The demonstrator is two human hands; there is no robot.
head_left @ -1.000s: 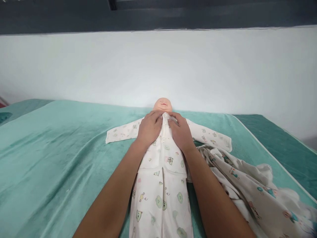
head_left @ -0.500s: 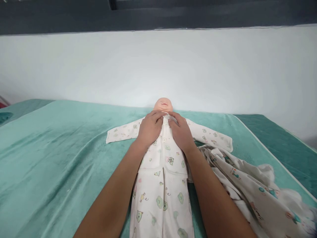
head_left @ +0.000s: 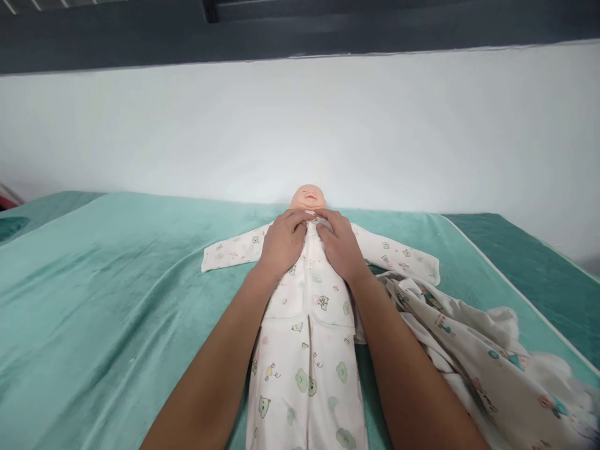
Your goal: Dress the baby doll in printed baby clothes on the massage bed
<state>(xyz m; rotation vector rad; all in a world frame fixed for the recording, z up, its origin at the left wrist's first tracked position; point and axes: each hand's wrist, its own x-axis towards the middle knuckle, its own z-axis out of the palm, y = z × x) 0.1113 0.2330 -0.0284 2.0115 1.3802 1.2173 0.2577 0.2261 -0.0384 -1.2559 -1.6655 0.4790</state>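
A baby doll (head_left: 308, 195) lies on its back, head at the far end, dressed in a white long-sleeved shirt (head_left: 300, 306) with small animal and cloud prints. Matching trousers (head_left: 281, 394) cover its legs and run out of the bottom of the view. My left hand (head_left: 285, 237) rests on the left side of the shirt's chest, fingertips at the collar. Opposite it, my right hand (head_left: 340, 240) lies on the right side, index finger along the collar and thumb apart below. Both hands look open, though some fingers are hidden. A button (head_left: 310, 264) shows between my wrists.
Under the doll spreads a green sheet (head_left: 117, 281) over a bed. Crumpled printed baby clothes (head_left: 459, 337) lie to the right, beside and partly behind my right forearm. A white wall (head_left: 300, 125) rises just past the doll's head, with a dark band (head_left: 375, 31) above.
The view has tilted very slightly. My hands stay at the collar; the right index finger has shifted a little inward toward the middle of the neckline.
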